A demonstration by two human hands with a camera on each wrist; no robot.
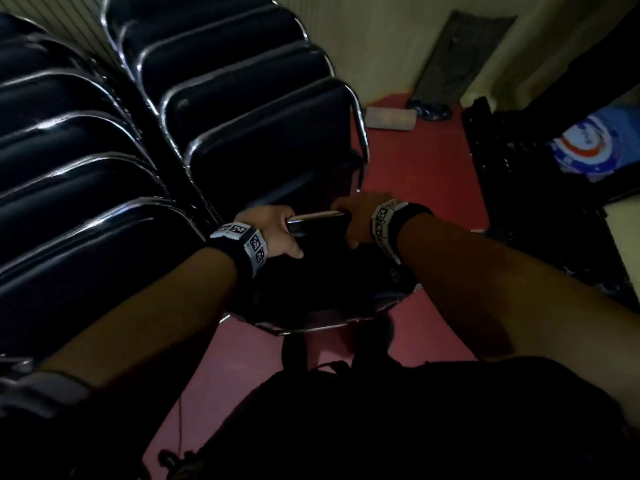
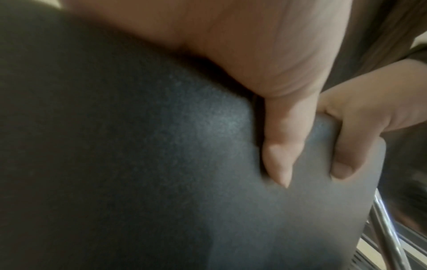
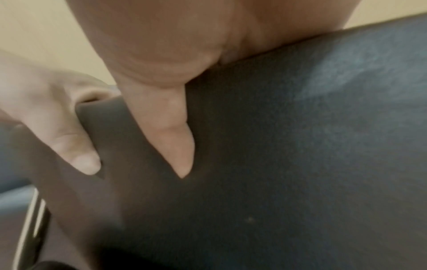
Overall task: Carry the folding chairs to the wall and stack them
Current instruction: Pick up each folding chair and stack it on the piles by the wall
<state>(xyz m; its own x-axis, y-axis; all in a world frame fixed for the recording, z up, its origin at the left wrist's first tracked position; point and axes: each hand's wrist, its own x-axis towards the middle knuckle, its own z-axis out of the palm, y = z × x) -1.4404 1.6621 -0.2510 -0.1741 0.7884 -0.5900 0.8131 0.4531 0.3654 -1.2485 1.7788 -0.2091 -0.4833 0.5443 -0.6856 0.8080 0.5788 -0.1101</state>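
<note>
both hands grip one black padded folding chair with a chrome tube frame [image 1: 322, 271]: left hand [image 1: 277, 233] curls over its top edge, thumb [image 2: 280, 144] pressed on the padding, and right hand [image 1: 356, 220] curls over the same edge beside it. i hold it above the red floor [image 1: 415, 174], against two rows of stacked black folding chairs [image 1: 114, 150] by the cream wall [image 1: 374, 46].

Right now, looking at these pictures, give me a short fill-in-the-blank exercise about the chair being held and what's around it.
1. The chair is gripped by ____ hands, the left hand and the right hand.
2. The floor is ____ in colour.
3. The stacked chairs have shiny ____ frames.
4. Both thumbs press on the chair's ____ padding.

Missing words: two; red; metal; dark
</note>
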